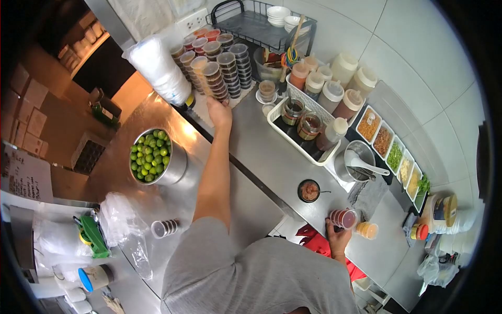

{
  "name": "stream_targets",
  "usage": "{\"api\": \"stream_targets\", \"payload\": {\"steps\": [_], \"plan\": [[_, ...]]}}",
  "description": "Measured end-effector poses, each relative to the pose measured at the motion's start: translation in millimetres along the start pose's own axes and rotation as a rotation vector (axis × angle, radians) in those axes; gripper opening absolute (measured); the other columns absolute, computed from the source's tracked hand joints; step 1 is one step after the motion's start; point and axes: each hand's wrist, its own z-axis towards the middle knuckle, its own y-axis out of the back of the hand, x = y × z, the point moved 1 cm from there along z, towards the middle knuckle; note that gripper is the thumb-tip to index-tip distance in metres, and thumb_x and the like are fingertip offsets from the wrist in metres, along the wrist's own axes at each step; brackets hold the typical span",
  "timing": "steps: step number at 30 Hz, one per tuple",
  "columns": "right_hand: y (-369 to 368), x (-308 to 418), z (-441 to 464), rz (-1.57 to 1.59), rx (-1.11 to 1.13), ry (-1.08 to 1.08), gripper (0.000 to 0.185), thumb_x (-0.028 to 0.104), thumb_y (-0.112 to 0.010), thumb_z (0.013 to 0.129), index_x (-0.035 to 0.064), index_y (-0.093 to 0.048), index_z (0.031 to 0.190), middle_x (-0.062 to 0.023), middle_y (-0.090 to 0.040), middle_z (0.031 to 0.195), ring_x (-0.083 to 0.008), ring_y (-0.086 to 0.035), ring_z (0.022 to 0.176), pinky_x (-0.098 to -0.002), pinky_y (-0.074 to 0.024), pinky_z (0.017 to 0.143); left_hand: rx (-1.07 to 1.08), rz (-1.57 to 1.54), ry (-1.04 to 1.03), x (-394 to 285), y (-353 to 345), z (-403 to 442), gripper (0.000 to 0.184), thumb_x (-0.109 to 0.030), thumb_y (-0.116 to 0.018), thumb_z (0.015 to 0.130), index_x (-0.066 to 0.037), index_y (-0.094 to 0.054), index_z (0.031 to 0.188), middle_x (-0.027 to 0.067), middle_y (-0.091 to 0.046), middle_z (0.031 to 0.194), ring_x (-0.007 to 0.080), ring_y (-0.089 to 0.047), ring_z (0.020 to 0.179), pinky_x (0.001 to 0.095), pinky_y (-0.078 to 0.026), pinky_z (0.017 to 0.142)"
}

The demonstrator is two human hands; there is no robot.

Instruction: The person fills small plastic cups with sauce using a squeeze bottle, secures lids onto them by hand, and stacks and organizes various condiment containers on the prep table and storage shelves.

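Steel counter (251,152): cup stacks (227,65) mostly grouped upper left, left hand (220,112) touching one, grip unclear; red stack (343,219), clasped by right hand (339,242), and orange stack (367,230) ungrouped, lower right.

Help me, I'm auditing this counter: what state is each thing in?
Left hand, touching dark cups
Right hand, holding red cups
Lime pot, uncovered, full
Dark bowl, uncovered, spoon inside
Garnish tubs, uncovered, filled
Squeeze bottles, upright, capped
White bowls, stacked
Ladle, resting in metal pot
Orange cups, stacked
Jars, upright
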Motion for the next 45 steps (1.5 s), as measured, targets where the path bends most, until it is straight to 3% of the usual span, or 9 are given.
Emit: {"api": "stream_targets", "payload": {"steps": [11,16,20,22,26,33,36,40,45], "plan": [[4.1,-7.1,2.6,-0.005,0.068,0.030,0.062,0.014,-0.079,0.077,-0.0052,-0.049,0.128,-0.0149,-0.064,0.111,-0.0225,-0.062,0.100,-0.0322,-0.0472,0.090,0.088,0.150,0.002,-16.3,27.0,-14.7,0.049,-0.016,-0.072,0.077,0.007,-0.048,0.114,0.0266,-0.055,0.109,0.0425,-0.054,0.105,0.0465,-0.045,0.092],[-0.1,3.3,6.8,0.266,0.095,-0.012,0.038,0.000,-0.075,0.079,-0.0027,-0.055,0.112,-0.0109,-0.061,0.105,-0.0197,-0.059,0.096,-0.0315,-0.0453,0.090,0.233,-0.050,-0.144,-67.4,140.1,-95.1,0.035,-0.010,-0.068,0.080,0.002,-0.055,0.109,0.0229,-0.054,0.107,0.0408,-0.054,0.102,0.0451,-0.046,0.087],[-0.1,-9.0,8.9,0.323,0.164,0.017,0.038,0.006,-0.076,0.079,-0.0045,-0.058,0.111,-0.0128,-0.065,0.107,-0.0186,-0.062,0.094,-0.0318,-0.0485,0.084,-0.037,0.107,-0.280,-64.4,265.0,-142.7,0.035,0.000,-0.060,0.078,0.001,-0.054,0.112,0.0189,-0.055,0.102,0.0356,-0.057,0.096,0.0426,-0.047,0.084],[0.5,-10.3,10.1,0.288,0.136,0.093,0.040,0.011,-0.077,0.079,-0.0037,-0.058,0.111,-0.0130,-0.066,0.106,-0.0194,-0.061,0.095,-0.0321,-0.0472,0.085,-0.268,0.178,-0.124,-47.8,324.3,-162.9,0.039,0.004,-0.057,0.075,0.000,-0.053,0.113,0.0156,-0.056,0.101,0.0315,-0.057,0.095,0.0399,-0.047,0.083],[1.1,-12.3,8.9,0.296,0.098,0.161,0.056,0.014,-0.077,0.078,-0.0025,-0.050,0.124,-0.0134,-0.062,0.111,-0.0219,-0.060,0.099,-0.0323,-0.0449,0.089,-0.232,0.198,0.197,42.2,405.1,-204.0,0.048,0.002,-0.063,0.073,-0.002,-0.048,0.118,0.0152,-0.058,0.107,0.0295,-0.059,0.097,0.0379,-0.047,0.084],[0.0,-16.4,11.0,0.292,0.103,0.222,0.062,0.014,-0.077,0.076,0.0019,-0.045,0.129,-0.0144,-0.062,0.114,-0.0255,-0.061,0.102,-0.0351,-0.0458,0.090,-0.051,-0.154,0.210,101.0,352.1,-242.3,0.069,-0.009,-0.079,0.070,-0.004,-0.036,0.124,0.0192,-0.060,0.112,0.0328,-0.059,0.106,0.0391,-0.045,0.092],[2.1,-11.2,8.3,0.278,0.078,0.208,0.063,0.018,-0.078,0.075,0.0034,-0.045,0.127,-0.0159,-0.064,0.111,-0.0295,-0.063,0.100,-0.0367,-0.0474,0.087,-0.177,0.086,0.162,101.0,338.8,-243.0,0.067,-0.011,-0.079,0.071,-0.004,-0.037,0.123,0.0193,-0.061,0.110,0.0336,-0.060,0.104,0.0401,-0.044,0.092],[5.2,-3.5,10.0,0.157,0.058,0.176,0.066,0.025,-0.079,0.072,0.0043,-0.045,0.126,-0.0193,-0.064,0.110,-0.0360,-0.063,0.099,-0.0402,-0.0486,0.084,-0.151,0.084,0.170,65.5,329.8,-265.3,0.065,-0.011,-0.078,0.072,-0.003,-0.037,0.121,0.0189,-0.061,0.108,0.0327,-0.061,0.103,0.0397,-0.044,0.092],[-1.2,-13.8,12.6,0.128,0.081,0.149,0.070,0.028,-0.079,0.071,0.0050,-0.043,0.127,-0.0220,-0.064,0.111,-0.0408,-0.062,0.100,-0.0450,-0.0488,0.083,0.023,-0.218,0.068,52.2,317.5,-299.1,0.065,-0.012,-0.080,0.073,-0.002,-0.037,0.122,0.0137,-0.061,0.107,0.0230,-0.062,0.097,0.0350,-0.047,0.088]]}}
